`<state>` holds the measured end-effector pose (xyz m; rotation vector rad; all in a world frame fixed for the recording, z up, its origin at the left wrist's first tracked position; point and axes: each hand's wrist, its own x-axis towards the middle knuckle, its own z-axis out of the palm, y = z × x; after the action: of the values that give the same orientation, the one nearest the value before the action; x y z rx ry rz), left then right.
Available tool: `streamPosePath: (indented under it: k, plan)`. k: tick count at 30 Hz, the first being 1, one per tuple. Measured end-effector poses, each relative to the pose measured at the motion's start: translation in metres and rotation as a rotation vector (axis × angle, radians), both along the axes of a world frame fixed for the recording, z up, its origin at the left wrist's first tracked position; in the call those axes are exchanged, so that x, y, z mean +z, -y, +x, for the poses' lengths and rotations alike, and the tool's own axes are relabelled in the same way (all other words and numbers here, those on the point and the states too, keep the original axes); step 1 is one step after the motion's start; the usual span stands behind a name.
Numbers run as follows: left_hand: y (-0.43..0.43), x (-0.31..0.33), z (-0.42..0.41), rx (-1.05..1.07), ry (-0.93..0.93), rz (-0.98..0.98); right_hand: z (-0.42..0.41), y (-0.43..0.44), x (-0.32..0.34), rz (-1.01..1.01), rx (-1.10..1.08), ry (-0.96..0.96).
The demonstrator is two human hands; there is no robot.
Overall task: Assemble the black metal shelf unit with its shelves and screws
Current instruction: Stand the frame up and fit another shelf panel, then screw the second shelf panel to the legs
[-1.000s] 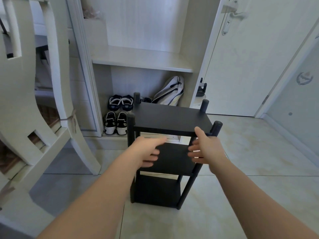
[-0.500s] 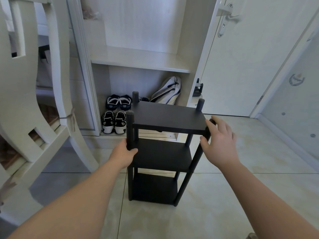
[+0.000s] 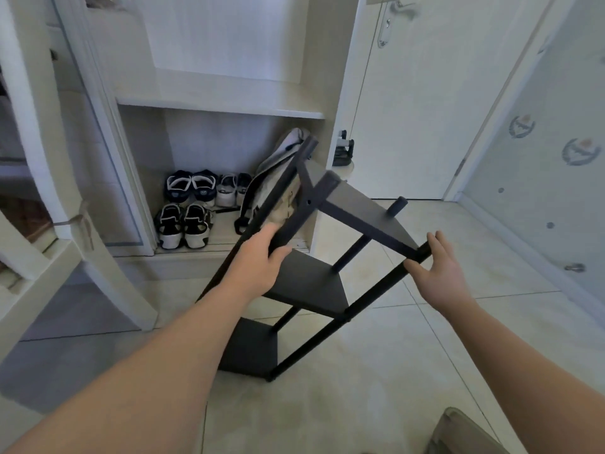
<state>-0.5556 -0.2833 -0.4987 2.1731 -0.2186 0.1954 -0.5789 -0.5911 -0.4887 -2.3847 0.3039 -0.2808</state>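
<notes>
The black metal shelf unit (image 3: 311, 286) stands on the tiled floor in the middle of the view, tipped and turned, its top leaning toward the right. It has three black shelves between four black posts. My left hand (image 3: 258, 267) grips the near left post just below the top shelf (image 3: 370, 211). My right hand (image 3: 438, 273) holds the near right post at the top shelf's corner, thumb on one side and fingers spread on the other. No loose screws show.
An open white cabinet (image 3: 222, 103) stands behind the unit, with several shoes (image 3: 186, 224) and a grey bag (image 3: 278, 172) on its floor. A white chair frame (image 3: 49, 198) is at the left. A white door (image 3: 422, 109) is at the right.
The unit stood upright before; now it is tilted and rotated. My left hand moved up the left post and closed around it. My right hand stays at the right front corner.
</notes>
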Motion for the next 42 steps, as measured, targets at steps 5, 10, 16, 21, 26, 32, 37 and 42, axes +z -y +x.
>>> streamPosePath:
  k: [5,10,16,21,26,32,37,42]
  plan:
    - [0.069,-0.003,-0.003,-0.127,0.003,0.073,-0.007,0.051,-0.03,0.331,-0.096,-0.059]
    - [0.147,-0.028,0.0,-0.205,-0.056,0.183,-0.019,0.095,-0.038,0.59,-0.095,0.105]
    - [0.21,-0.064,-0.002,-0.309,-0.148,0.379,-0.016,0.126,-0.044,0.732,-0.083,0.156]
    - [0.214,-0.102,-0.005,-0.33,-0.181,0.522,-0.013,0.132,-0.088,0.682,-0.121,-0.006]
    - [0.189,-0.14,0.004,-0.317,-0.245,0.615,0.001,0.12,-0.137,0.646,-0.145,-0.171]
    - [0.154,-0.177,0.026,-0.316,-0.302,0.669,0.034,0.085,-0.185,0.509,-0.118,-0.309]
    - [0.137,-0.203,0.041,-0.249,-0.332,0.654,0.059,0.063,-0.217,0.508,-0.128,-0.33]
    - [0.135,-0.207,0.051,-0.18,-0.325,0.629,0.073,0.053,-0.221,0.415,-0.117,-0.28]
